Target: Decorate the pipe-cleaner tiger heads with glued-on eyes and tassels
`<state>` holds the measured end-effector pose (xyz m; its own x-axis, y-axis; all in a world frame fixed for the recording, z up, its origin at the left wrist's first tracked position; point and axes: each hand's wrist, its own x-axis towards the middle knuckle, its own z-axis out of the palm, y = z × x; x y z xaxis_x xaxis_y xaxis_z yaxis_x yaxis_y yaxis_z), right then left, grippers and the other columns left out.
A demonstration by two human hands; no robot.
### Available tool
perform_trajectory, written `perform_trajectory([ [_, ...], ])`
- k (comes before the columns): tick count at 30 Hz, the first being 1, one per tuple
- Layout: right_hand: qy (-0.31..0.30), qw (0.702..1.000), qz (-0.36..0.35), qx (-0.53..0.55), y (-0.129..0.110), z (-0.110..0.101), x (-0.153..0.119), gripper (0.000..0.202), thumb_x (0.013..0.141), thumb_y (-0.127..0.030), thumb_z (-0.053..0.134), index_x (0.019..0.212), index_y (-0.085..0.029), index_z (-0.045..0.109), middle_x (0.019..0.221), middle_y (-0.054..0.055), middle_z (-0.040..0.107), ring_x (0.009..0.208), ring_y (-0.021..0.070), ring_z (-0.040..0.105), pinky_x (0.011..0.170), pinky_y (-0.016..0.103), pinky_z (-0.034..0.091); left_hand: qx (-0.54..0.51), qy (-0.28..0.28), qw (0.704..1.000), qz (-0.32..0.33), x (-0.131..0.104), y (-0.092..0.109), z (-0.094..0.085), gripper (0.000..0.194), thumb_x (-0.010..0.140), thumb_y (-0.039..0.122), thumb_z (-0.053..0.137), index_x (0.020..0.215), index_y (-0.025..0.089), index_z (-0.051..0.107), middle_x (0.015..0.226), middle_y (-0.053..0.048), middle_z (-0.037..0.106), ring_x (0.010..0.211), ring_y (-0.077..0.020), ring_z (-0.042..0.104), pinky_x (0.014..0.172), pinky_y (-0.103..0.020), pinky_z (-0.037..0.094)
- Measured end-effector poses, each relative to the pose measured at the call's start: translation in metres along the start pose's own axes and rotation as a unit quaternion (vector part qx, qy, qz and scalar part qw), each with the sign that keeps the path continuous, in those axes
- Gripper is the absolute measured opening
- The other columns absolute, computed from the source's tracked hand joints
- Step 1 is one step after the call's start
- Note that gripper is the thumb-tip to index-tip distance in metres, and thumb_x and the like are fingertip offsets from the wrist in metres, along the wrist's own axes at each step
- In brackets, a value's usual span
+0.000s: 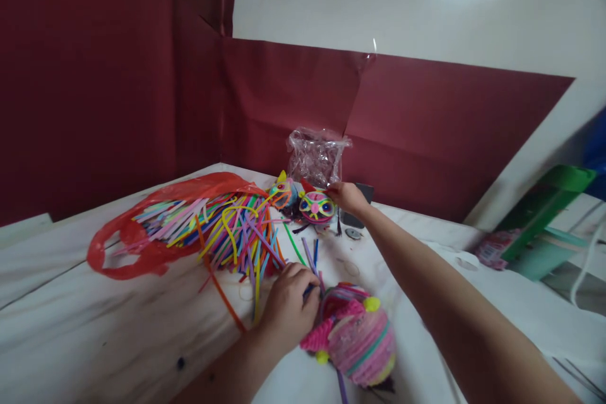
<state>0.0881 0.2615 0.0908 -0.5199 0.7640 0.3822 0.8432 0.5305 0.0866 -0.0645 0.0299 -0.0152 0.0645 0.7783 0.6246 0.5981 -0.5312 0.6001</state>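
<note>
My right hand point(349, 197) reaches far across the table, its fingers closed at the upper edge of a small craft figure point(317, 207) with a colourful animal face and dark tassels. A second figure point(283, 192) with a yellow ear stands just left of it. Nearer to me, my left hand point(291, 303) rests on the table with curled fingers; something dark blue shows between them, too unclear to name. Right beside that hand lies a pink striped craft figure point(362, 341) with yellow pompoms. Loose chenille stems point(250, 233) are spread beyond my left hand.
A red plastic bag point(113, 259) lies around the pile of stems at left. Behind the figures stands a clear plastic bag point(316, 158), with a dark flat object point(364, 192) to its right. A green box point(544, 211) and a pale teal container point(544, 252) are at far right.
</note>
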Motion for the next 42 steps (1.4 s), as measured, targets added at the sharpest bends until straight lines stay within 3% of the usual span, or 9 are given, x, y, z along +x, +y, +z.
perform_trajectory([
  [11, 0.001, 0.999, 0.026, 0.040, -0.038, 0.013, 0.001, 0.018, 0.083, -0.030, 0.058, 0.082, -0.018, 0.070, 0.081, 0.006, 0.072, 0.076, 0.0183, 0.065, 0.066, 0.024, 0.046, 0.018, -0.003, 1.000, -0.001, 0.000, -0.005, -0.002, 0.018, 0.077, 0.007, 0.047, 0.076, 0.020, 0.060, 0.080, -0.005, 0.062, 0.080, -0.0193, 0.061, 0.069, -0.031, 0.049],
  [14, 0.056, 0.997, 0.026, 0.040, -0.041, -0.007, 0.005, 0.028, 0.087, -0.039, 0.053, 0.100, -0.018, 0.066, 0.100, 0.010, 0.069, 0.094, 0.0218, 0.062, 0.075, 0.028, 0.047, 0.025, -0.008, 1.000, 0.001, 0.000, -0.007, 0.000, 0.017, 0.077, 0.007, 0.048, 0.076, 0.020, 0.059, 0.080, -0.005, 0.062, 0.080, -0.0194, 0.061, 0.067, -0.030, 0.049],
  [17, 0.141, 0.989, 0.036, 0.035, -0.044, -0.040, 0.024, 0.042, 0.094, -0.036, 0.038, 0.130, -0.015, 0.047, 0.135, 0.016, 0.048, 0.126, 0.0233, 0.042, 0.095, 0.034, 0.040, 0.026, -0.018, 0.999, 0.006, -0.001, -0.009, 0.001, 0.017, 0.078, 0.008, 0.047, 0.077, 0.020, 0.059, 0.080, -0.005, 0.062, 0.080, -0.0195, 0.061, 0.068, -0.031, 0.049],
  [20, 0.195, 0.980, 0.032, -0.001, -0.044, -0.072, 0.050, 0.063, 0.088, -0.035, 0.049, 0.143, -0.014, 0.028, 0.149, 0.018, 0.030, 0.135, 0.0270, 0.029, 0.102, 0.041, 0.033, 0.022, -0.018, 1.000, 0.001, 0.000, -0.012, 0.001, 0.017, 0.080, 0.010, 0.046, 0.077, 0.020, 0.058, 0.082, -0.006, 0.063, 0.080, -0.0193, 0.062, 0.070, -0.032, 0.050],
  [24, 0.101, 0.993, 0.003, -0.062, -0.044, -0.093, 0.064, 0.047, 0.086, -0.036, 0.052, 0.128, -0.014, 0.049, 0.124, 0.018, 0.060, 0.118, 0.0305, 0.050, 0.098, 0.046, 0.033, 0.025, 0.005, 1.000, 0.003, 0.003, -0.018, -0.003, 0.014, 0.081, 0.014, 0.047, 0.077, 0.021, 0.058, 0.082, -0.006, 0.063, 0.080, -0.0201, 0.062, 0.071, -0.033, 0.052],
  [27, 0.083, 0.993, -0.040, -0.071, -0.050, -0.092, 0.046, 0.029, 0.089, -0.030, 0.049, 0.108, -0.012, 0.061, 0.102, 0.017, 0.069, 0.100, 0.0276, 0.061, 0.091, 0.039, 0.037, 0.028, 0.042, 0.999, -0.008, 0.007, -0.023, -0.007, 0.013, 0.080, 0.016, 0.048, 0.081, 0.021, 0.060, 0.086, -0.007, 0.064, 0.081, -0.0202, 0.064, 0.069, -0.033, 0.053],
  [33, 0.072, 0.984, -0.136, -0.090, -0.068, -0.071, -0.040, 0.030, 0.088, -0.022, 0.049, 0.115, -0.011, 0.058, 0.101, 0.017, 0.067, 0.094, 0.0253, 0.059, 0.083, 0.034, 0.038, 0.077, 0.135, 0.988, 0.025, 0.010, -0.025, -0.013, 0.039, 0.079, 0.019, 0.051, 0.118, 0.019, 0.056, 0.116, -0.013, 0.062, 0.104, -0.0252, 0.061, 0.083, -0.041, 0.053],
  [38, 0.054, 0.954, -0.281, -0.089, -0.084, -0.043, -0.109, 0.034, 0.093, -0.024, 0.043, 0.122, -0.011, 0.054, 0.093, 0.014, 0.067, 0.083, 0.0228, 0.060, 0.073, 0.033, 0.042, 0.048, 0.091, 0.994, 0.040, 0.012, -0.023, -0.016, 0.054, 0.084, 0.022, 0.051, 0.137, 0.024, 0.043, 0.141, -0.013, 0.045, 0.129, -0.0270, 0.045, 0.102, -0.046, 0.041],
  [42, -0.006, 0.968, -0.252, -0.009, -0.090, -0.044, -0.127, 0.032, 0.091, -0.024, 0.046, 0.118, -0.012, 0.057, 0.097, 0.013, 0.069, 0.084, 0.0210, 0.061, 0.072, 0.030, 0.044, -0.012, 0.035, 0.999, -0.013, 0.015, -0.027, -0.018, 0.055, 0.087, 0.027, 0.047, 0.141, 0.023, 0.038, 0.145, -0.012, 0.042, 0.135, -0.0266, 0.037, 0.107, -0.046, 0.035],
])
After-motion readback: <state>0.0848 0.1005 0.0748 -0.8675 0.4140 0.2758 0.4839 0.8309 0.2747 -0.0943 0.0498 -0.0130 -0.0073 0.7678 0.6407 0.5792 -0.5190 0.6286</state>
